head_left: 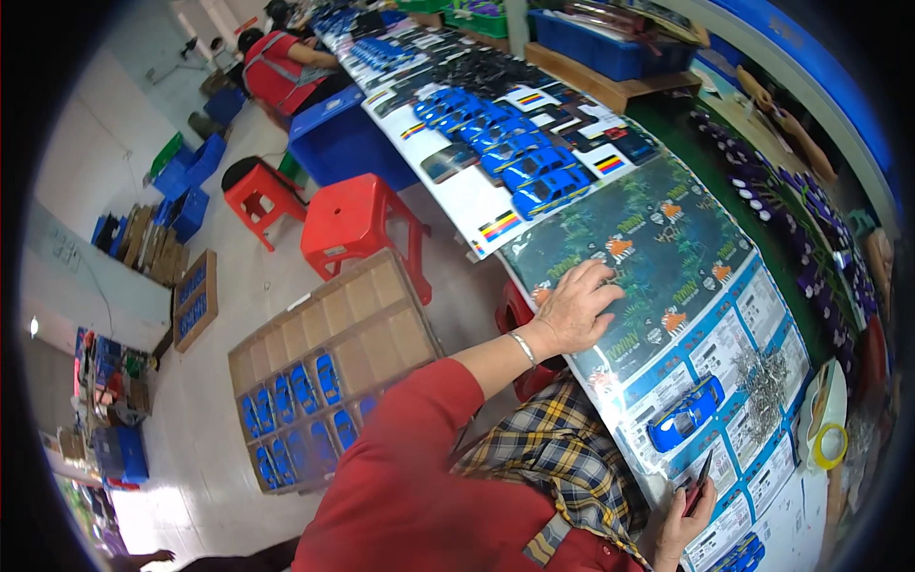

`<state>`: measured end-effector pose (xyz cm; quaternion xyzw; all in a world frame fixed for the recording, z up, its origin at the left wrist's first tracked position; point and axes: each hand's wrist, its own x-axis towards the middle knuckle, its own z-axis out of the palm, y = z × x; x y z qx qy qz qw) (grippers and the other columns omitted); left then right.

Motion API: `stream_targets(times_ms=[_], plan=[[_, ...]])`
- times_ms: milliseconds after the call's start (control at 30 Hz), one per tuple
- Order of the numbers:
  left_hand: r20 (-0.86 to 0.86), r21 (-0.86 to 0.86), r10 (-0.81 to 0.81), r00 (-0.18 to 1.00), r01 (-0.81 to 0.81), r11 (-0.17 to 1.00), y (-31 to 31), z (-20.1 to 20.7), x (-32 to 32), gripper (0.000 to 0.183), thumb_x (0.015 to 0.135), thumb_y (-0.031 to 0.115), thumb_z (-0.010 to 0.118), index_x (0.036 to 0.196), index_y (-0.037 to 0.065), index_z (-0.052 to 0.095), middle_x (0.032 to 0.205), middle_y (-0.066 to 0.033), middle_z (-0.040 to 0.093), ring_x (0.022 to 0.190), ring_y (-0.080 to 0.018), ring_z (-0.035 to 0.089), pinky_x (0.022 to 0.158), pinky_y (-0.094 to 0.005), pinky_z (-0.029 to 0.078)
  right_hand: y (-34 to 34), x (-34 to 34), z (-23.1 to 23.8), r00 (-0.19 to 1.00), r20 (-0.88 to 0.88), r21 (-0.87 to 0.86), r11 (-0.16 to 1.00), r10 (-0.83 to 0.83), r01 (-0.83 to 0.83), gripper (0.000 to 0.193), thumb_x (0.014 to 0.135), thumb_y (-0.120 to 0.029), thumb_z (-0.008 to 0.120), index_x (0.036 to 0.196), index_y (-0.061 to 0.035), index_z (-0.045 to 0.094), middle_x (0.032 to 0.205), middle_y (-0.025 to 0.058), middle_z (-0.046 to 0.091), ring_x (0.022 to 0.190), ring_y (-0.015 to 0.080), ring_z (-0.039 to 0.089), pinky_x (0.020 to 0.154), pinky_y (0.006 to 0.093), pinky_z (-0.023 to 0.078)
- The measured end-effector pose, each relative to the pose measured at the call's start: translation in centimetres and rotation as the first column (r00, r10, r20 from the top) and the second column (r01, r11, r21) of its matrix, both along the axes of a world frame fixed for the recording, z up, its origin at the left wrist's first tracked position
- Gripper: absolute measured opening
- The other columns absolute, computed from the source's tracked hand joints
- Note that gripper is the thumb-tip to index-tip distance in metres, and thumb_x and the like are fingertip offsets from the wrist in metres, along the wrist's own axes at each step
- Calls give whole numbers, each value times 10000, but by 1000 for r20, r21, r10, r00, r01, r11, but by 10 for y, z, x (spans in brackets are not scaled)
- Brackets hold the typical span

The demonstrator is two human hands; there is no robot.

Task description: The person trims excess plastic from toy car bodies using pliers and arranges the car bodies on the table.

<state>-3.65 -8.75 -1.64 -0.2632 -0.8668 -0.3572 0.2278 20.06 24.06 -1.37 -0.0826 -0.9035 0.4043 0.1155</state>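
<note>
My left hand [577, 307] rests with its fingers spread on a dark green printed mat [658, 229] that covers part of the worktable; it holds nothing. At the table's near right, my right hand [688, 522] is closed round a slim dark pointed tool [703, 474], possibly tweezers, its tip up. Just beyond that tip lies a blue toy car body [686, 414] on the printed sheets. A pile of small silvery metal pieces [762, 391] sits to its right. Another blue car body [741, 553] lies below my right hand, partly cut off by the view's edge.
Several blue car bodies [543, 181] stand in rows farther up the table, with black parts [481, 69] behind them. To my left are a compartment tray [334, 319] partly filled with blue cars, red stools [357, 219] and a blue bin [329, 133]. Yellow tape [830, 446] lies right.
</note>
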Motion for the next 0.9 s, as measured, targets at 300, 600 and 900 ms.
stream_targets(times_ms=[300,600,900], plan=[[-95,124,46,994,-34,992,0,-5,1,204,673,-8,667,865,49,626,983,-108,548,1062,-313,529,936,-426,431,6,3,-11,999,-51,71,997,10,-7,471,826,-92,601,1245,82,475,1079,175,516,982,280,523,896,358,417],[-89,178,62,994,-45,983,-1,-5,4,166,688,-13,639,837,58,628,929,-83,571,969,-298,553,874,-410,442,14,7,-16,997,-69,132,991,18,-9,470,841,-110,618,1246,80,473,1087,182,517,989,290,525,906,365,416],[144,475,364,920,-387,790,-50,-46,96,213,704,-58,599,868,53,522,871,-115,536,838,-308,513,748,-386,413,2,3,0,999,21,151,988,-32,29,457,869,-107,620,1268,69,486,1210,185,534,1096,288,518,981,359,385]])
